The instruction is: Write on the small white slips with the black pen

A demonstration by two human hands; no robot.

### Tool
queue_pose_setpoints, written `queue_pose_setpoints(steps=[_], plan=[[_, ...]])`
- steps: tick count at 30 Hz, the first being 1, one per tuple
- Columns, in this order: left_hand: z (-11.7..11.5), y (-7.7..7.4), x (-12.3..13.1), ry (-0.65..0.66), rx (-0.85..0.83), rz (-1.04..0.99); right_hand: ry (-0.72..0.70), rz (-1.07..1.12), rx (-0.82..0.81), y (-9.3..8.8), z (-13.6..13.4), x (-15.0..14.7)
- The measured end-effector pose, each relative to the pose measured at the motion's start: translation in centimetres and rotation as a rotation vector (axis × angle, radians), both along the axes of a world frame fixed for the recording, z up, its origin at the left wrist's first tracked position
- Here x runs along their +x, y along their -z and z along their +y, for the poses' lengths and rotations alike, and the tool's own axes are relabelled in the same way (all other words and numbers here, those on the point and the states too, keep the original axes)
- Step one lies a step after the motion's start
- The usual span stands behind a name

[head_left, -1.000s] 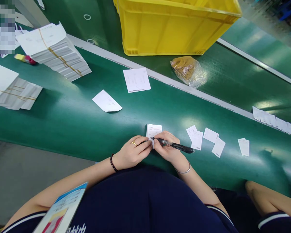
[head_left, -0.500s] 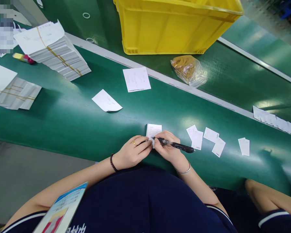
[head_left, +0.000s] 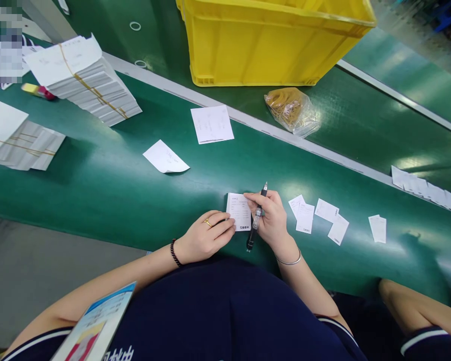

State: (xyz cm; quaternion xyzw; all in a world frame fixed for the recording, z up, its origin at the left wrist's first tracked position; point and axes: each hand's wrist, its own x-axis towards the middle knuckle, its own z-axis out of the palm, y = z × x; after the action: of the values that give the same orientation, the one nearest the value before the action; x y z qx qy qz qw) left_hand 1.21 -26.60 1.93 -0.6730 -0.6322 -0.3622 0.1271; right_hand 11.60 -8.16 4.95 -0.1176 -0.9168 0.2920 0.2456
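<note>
A small stack of printed white cards (head_left: 239, 213) lies on the green table in front of me. My left hand (head_left: 209, 233) grips its left edge, fingertips on the top card. My right hand (head_left: 270, 215) holds a black pen (head_left: 256, 218) tucked across its fingers, tip pointing up and away from the card. The index finger and thumb of that hand touch the stack's upper right corner. Just right of it lie several loose cards (head_left: 305, 218) of the same kind, some overlapping.
Two rubber-banded bundles of white cards (head_left: 93, 87) stand at the left, near a yellow-and-red object (head_left: 37, 91). Two paper slips (head_left: 212, 124) lie ahead. Beyond the grey strip are a yellow crate (head_left: 255, 50) and a bag of rubber bands (head_left: 291, 110). Another person's arm (head_left: 417, 306) is at right.
The pen has swung from its writing position on the top card to point upward. My right hand has shifted up to the stack's upper right corner; my left hand stays put.
</note>
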Motion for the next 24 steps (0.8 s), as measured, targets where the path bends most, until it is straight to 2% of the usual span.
queue_pose_setpoints(steps=[4, 10, 12, 15, 19, 21, 24], plan=[[0.0, 0.0, 0.0, 0.006, -0.01, 0.0, -0.007, 0.089, -0.095, 0.0, -0.3, 0.1], [0.1, 0.2, 0.2, -0.014, 0.004, -0.029, 0.135, 0.069, -0.639, 0.1, -1.0, -0.4], [0.1, 0.2, 0.2, -0.033, 0.017, -0.044, 0.144, 0.076, -0.722, -0.4, -0.2, -0.2], [0.0, 0.2, 0.1, -0.043, 0.028, -0.066, 0.265, 0.175, -0.694, -1.8, 2.7, 1.5], [0.1, 0.2, 0.1, -0.018, 0.012, -0.039, 0.522, 0.278, -0.534, -3.4, 8.0, 6.3], [0.1, 0.2, 0.1, -0.013, 0.005, -0.038, 0.617, 0.207, -0.494, -3.1, 10.0, 8.9], [0.2, 0.3, 0.1, -0.001, 0.004, -0.064, 0.703, 0.083, -0.5, -1.4, 11.5, 11.6]])
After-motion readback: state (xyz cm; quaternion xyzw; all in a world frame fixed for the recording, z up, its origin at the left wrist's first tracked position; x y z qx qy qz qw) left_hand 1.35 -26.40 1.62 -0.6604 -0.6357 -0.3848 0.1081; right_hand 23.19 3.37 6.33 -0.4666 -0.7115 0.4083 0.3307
